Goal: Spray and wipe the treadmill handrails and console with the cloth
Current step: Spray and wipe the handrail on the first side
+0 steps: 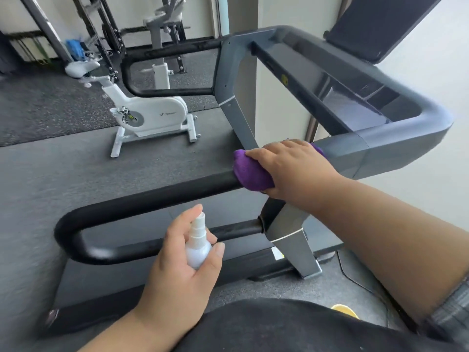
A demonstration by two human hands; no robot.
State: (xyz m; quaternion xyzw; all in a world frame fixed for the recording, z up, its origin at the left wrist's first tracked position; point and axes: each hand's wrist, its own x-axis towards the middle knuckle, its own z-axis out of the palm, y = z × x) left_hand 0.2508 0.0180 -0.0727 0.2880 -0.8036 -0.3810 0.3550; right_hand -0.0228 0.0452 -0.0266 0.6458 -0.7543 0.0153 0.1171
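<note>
My right hand (294, 168) grips a purple cloth (250, 171) wrapped round the near black handrail (142, 201) of the treadmill, just where the rail meets the grey console frame (380, 148). My left hand (182, 257) holds a small white spray bottle (198, 247) upright, below the rail's looped end, nozzle pointing up. The console's dark panel (342, 97) stretches away to the upper right, with a black screen (380, 24) above it. The far handrail (162, 54) shows at the upper middle.
A white exercise bike (149, 115) stands on the dark floor beyond the treadmill belt (76, 168). A black rack with weights (109, 34) stands at the back left. The treadmill's grey upright (297, 240) stands below my right forearm.
</note>
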